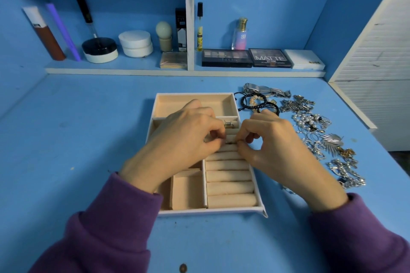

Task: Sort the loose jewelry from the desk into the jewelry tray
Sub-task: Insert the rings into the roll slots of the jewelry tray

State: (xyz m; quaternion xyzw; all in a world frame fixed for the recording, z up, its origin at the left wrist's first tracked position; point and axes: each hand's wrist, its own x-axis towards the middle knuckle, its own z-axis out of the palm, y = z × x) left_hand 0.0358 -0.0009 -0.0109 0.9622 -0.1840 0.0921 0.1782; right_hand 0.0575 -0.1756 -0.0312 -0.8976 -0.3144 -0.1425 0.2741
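Small metal piece [230,140] pinched between fingertips of left hand [186,139] and right hand [273,139]: mostly covered, kind unclear. Left hand hides middle-left compartments of jewelry tray [213,211]. Jewelry heap [315,131] along right edge of tabletop [88,139]: tangled, single pieces indistinct. Purple sleeves [111,239] cut off at picture's bottom edge.

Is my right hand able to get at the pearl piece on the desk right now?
Probably yes: the pearl piece lies uncovered just right of the right hand, nothing between. But its fingers pinch a ring over the jewelry tray, so release first.
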